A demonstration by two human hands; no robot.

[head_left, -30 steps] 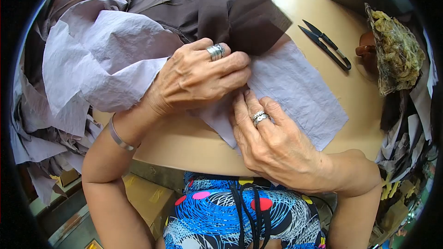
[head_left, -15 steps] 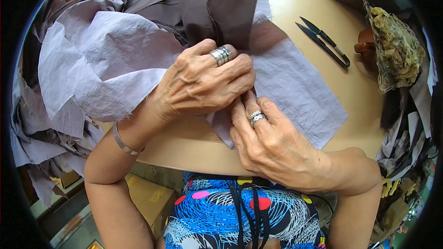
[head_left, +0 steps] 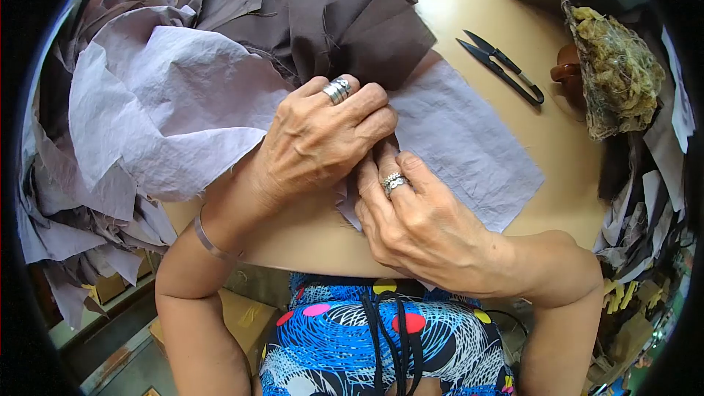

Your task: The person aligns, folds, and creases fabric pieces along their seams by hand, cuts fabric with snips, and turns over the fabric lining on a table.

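Closed fingers of my left hand point(head_left: 326, 136) pinch patchwork fabric at the near edge of its dark brown pieces point(head_left: 367, 26). Just below and to the right, my right hand point(head_left: 433, 224) is also closed, its fingertips tucked under the left hand at the same cloth. The fingertips of both hands are hidden, so a needle or thread cannot be made out. Pale lavender cloth point(head_left: 469, 139) lies flat on the table to the right of my hands. More lavender cloth point(head_left: 169, 103) is bunched loosely beside my left forearm.
Black thread snips point(head_left: 502, 66) lie on the table point(head_left: 572, 191) at the right. Beyond them stand a brown cup point(head_left: 566, 73) and a fuzzy yellowish fibre pad point(head_left: 616, 73). Fabric scraps point(head_left: 645, 213) hang at the right edge, and others point(head_left: 66, 220) at the left.
The dark brown flap has swung to the right above my hands. Both hands keep their pinch and stay close together. The whole view has shifted slightly.
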